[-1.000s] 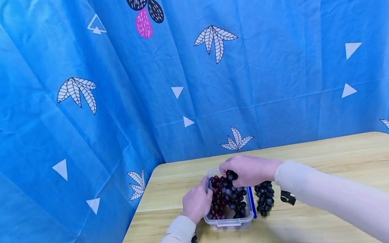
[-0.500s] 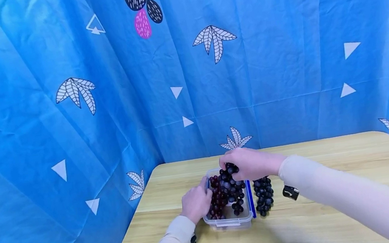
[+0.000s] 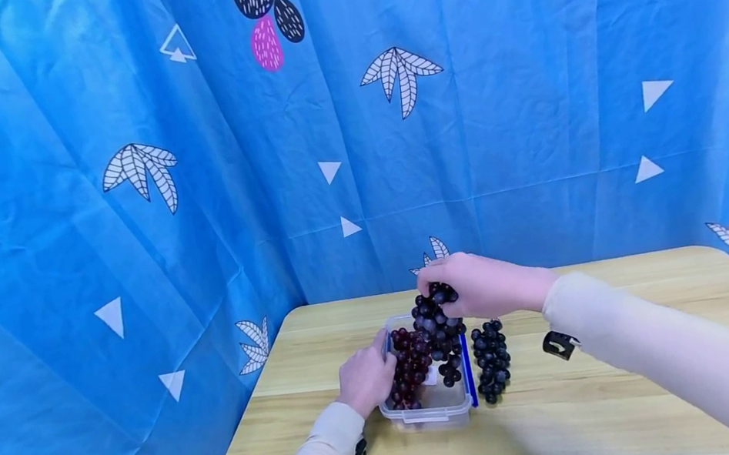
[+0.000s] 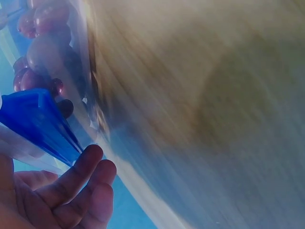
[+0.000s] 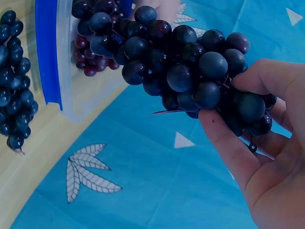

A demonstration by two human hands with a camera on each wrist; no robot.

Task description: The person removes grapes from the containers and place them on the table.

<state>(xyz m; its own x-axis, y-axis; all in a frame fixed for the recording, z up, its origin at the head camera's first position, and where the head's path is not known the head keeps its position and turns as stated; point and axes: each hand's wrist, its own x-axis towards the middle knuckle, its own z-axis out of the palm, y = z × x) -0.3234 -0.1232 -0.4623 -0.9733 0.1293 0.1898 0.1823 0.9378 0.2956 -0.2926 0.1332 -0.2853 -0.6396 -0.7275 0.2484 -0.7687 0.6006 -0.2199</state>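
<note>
My right hand (image 3: 484, 284) holds a bunch of dark grapes (image 3: 440, 327) by its upper end, over the far right part of a clear plastic container (image 3: 427, 414). In the right wrist view, fingers and thumb pinch that bunch (image 5: 181, 71) as it hangs away from them. Inside the container, along its left side, lies a bunch of red grapes (image 3: 412, 365). My left hand (image 3: 366, 379) grips the container's left side. The left wrist view has its fingers bent against a blue latch flap (image 4: 40, 121); the thumb is mostly hidden.
A second bunch of dark grapes (image 3: 492, 361) lies on the wooden table (image 3: 612, 395), just right of the container. Between them stands the container's right blue flap (image 3: 470, 376). A blue patterned curtain (image 3: 517, 120) hangs behind the table and at its left.
My right hand has risen and moved a little right and away, lifting the dark grapes up from inside the container. More of the container's floor shows. My left hand keeps its place.
</note>
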